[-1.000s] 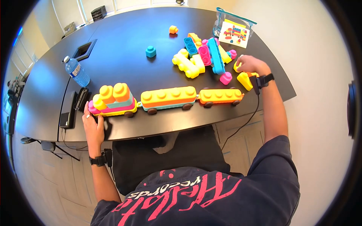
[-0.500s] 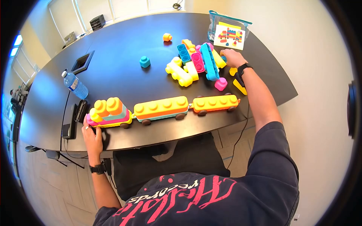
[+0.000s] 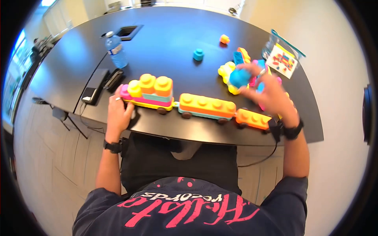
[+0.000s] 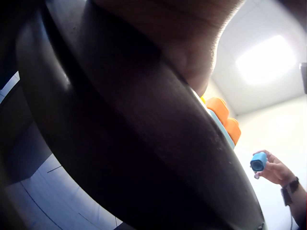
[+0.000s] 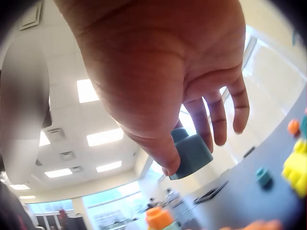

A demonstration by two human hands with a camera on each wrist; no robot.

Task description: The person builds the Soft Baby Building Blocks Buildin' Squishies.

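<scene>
"Is the head view sharp throughout?"
"No; the right hand (image 3: 272, 93) blurs right of centre, and the edges curve into black."
"Glare?"
"A ceiling light (image 4: 267, 59) glares white, upper right, left wrist view."

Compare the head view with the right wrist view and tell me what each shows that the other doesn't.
Only the head view shows the left hand at one end of the toy train and the picture card. Only the right wrist view shows ceiling lights. Both show the right hand pinching a blue block, plus a teal block on the table.
</scene>
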